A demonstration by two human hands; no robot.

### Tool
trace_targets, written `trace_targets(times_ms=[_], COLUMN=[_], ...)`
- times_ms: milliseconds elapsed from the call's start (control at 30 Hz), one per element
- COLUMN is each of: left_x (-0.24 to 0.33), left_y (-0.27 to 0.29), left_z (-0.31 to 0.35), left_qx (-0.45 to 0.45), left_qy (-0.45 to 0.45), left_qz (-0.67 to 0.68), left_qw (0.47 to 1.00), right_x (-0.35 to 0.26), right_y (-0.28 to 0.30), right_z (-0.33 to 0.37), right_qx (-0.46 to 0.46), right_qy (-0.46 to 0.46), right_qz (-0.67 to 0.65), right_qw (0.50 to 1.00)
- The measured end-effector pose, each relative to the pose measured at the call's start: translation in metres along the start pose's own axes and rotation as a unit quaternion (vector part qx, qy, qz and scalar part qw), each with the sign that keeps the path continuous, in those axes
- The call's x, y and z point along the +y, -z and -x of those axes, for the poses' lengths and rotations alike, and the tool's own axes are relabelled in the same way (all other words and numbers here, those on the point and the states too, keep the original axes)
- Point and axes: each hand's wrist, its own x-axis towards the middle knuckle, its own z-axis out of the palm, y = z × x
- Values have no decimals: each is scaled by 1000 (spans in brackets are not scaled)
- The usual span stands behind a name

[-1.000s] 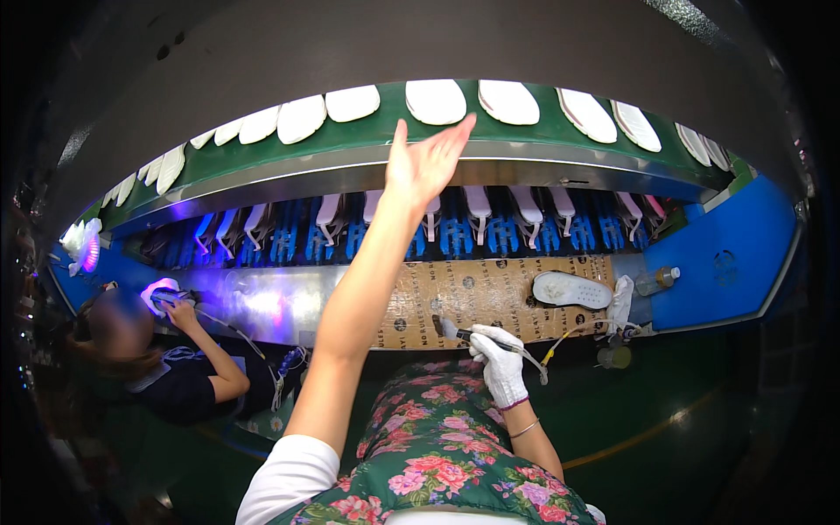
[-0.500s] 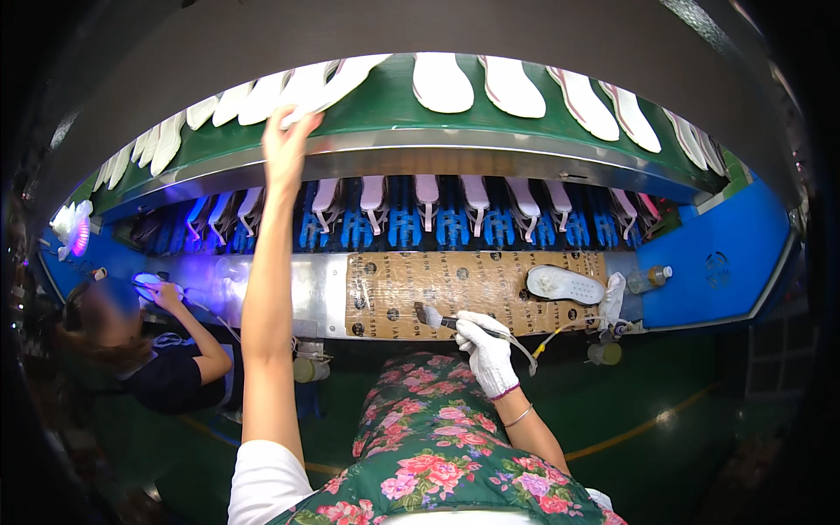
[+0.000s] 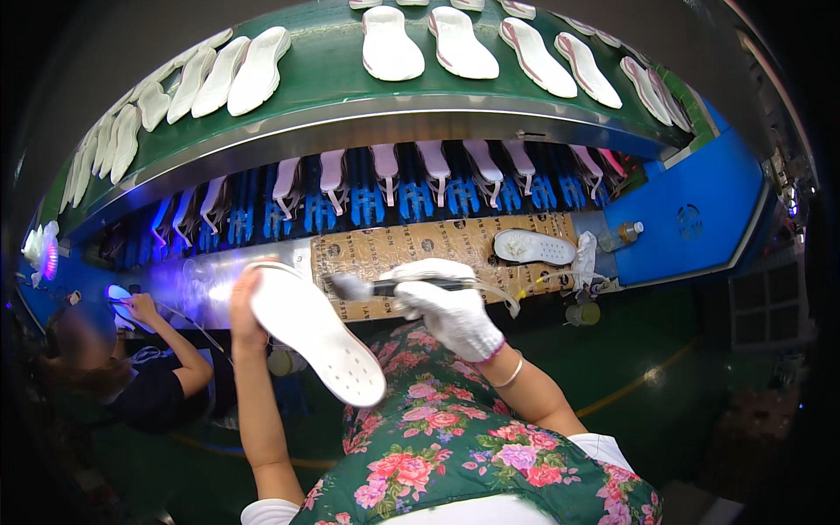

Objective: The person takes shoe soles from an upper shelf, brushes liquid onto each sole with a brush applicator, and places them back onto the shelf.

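Note:
My bare left hand [image 3: 247, 308] grips a white shoe sole [image 3: 317, 337] by its edge. The sole tilts down to the right over my lap, and small holes show at its lower end. In a white knit glove, my right hand [image 3: 448, 317] is closed round the dark handle of a brush [image 3: 352, 287]. The pale, blurred bristles point left, close to the sole; whether they touch it I cannot tell. A pale tube [image 3: 503, 296] runs from the handle's rear end. Beyond that hand, a greyish-white sole [image 3: 547, 248] with whitish clumps lies on the brown-papered bench [image 3: 385, 247].
White soles [image 3: 394, 44] line the green upper belt [image 3: 328, 83]. Below it, pink-strapped uppers [image 3: 433, 162] stand among blue holders. A bottle [image 3: 626, 232] and a white cloth [image 3: 586, 254] are at the bench's right end. A co-worker's hand [image 3: 140, 306] holds a sole at left.
My left hand has come down from the upper belt, bringing a white sole in front of me. My right hand has moved left with the brush toward that sole. The view has shifted.

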Motion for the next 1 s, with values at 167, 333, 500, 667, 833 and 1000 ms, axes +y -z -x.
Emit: trace_targets(times_ms=[167,333,500,667,833,1000], left_x=[-109,-124,-92,-62,-82,-71], left_y=[-25,-66,-97,-121,-124,-127], left_z=[28,99,80,70,70,72], left_qx=[-126,-174,-260,-167,-220,-143], left_qy=[204,331,249,208,120,132], left_qz=[234,590,470,483,458,255], left_qw=[942,716,806,834,853,947], right_x=[16,20,1,0,-3,35], right_y=[-29,-18,-16,-20,-28,-15], right_z=[-1,-3,-4,-18,-36,-25], right_qx=[-70,-32,-14,-8,-45,-96], right_qy=[-44,-68,38,229,381,340], right_qz=[105,51,206,361,476,526], right_qw=[991,996,978,904,792,773])
